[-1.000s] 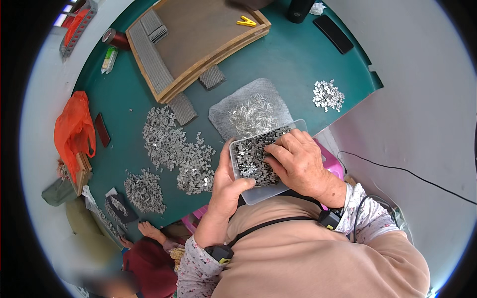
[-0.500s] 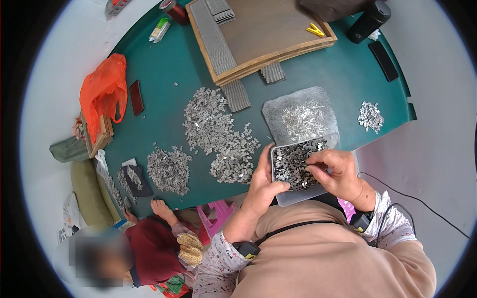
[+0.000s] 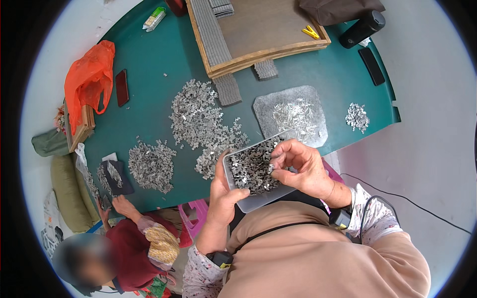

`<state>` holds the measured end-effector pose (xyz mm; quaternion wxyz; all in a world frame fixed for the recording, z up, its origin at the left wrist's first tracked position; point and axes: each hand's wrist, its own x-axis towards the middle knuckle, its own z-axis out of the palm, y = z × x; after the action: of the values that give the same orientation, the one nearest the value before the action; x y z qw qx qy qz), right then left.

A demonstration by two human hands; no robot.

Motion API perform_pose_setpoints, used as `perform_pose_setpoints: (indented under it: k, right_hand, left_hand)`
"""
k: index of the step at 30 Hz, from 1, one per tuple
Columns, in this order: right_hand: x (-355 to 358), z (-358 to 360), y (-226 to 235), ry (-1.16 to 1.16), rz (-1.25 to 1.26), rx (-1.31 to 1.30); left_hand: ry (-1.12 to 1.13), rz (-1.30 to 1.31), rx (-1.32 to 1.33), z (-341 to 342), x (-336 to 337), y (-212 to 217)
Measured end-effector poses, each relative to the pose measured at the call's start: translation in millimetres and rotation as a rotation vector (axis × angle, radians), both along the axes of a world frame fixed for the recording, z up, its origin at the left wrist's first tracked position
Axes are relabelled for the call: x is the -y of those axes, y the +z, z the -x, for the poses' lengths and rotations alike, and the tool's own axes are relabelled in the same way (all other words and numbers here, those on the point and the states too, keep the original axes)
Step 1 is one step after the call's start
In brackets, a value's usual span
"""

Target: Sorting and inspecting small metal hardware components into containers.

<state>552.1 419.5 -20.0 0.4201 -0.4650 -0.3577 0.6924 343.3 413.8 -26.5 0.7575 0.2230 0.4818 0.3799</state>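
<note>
The left grip (image 3: 223,196) is closed on one side of a clear plastic tub (image 3: 258,202), its thumb over the rim and its fingers around the outer wall. The right grip (image 3: 304,169) is at the tub's opposite side, thumb and fingers curled toward each other over the contents; whether a piece is pinched between them, I cannot tell. The tub is tilted in front of the person's body, by the near edge of the green worktop (image 3: 149,64), and carries a thick layer of small metal pieces (image 3: 251,174).

Just beyond the tub, a gray pad (image 3: 263,109) lies on the worktop with a scatter of thin, shiny pins (image 3: 293,115) on it. To the left are a wide heap of small silvery parts (image 3: 191,114) and, nearer the edge, a smaller gray heap (image 3: 151,166). A little pile of bright bits (image 3: 357,118) sits well apart on the right.

Farther back stands a shallow wooden tray (image 3: 268,56) with a yellow clip (image 3: 311,33) inside; two ribbed gray strips lie by its near side. A black bottle (image 3: 358,31) and a black phone (image 3: 371,66) are to its right. At far left, an orange bag (image 3: 89,79) is near a dark red phone (image 3: 122,88). A co-worker (image 3: 134,248) in dark red is at the lower left, hands at the worktop's edge.
</note>
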Motion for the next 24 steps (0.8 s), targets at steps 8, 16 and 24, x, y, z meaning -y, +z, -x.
perform_pose_setpoints:
  k: [8, 16, 24]
  right_hand:
    - [11, 14, 2, 0.015, -0.029, 0.055]
    - [17, 33, 3, 0.058, -0.162, 0.198]
    - [12, 55, 4, 0.165, -0.578, 0.676]
  left_hand:
    - [-0.012, -0.020, 0.003, 14, 8, -1]
    - [0.007, -0.032, -0.002, 36, 19, 0]
    - [0.061, -0.086, 0.021, 56, 25, 0]
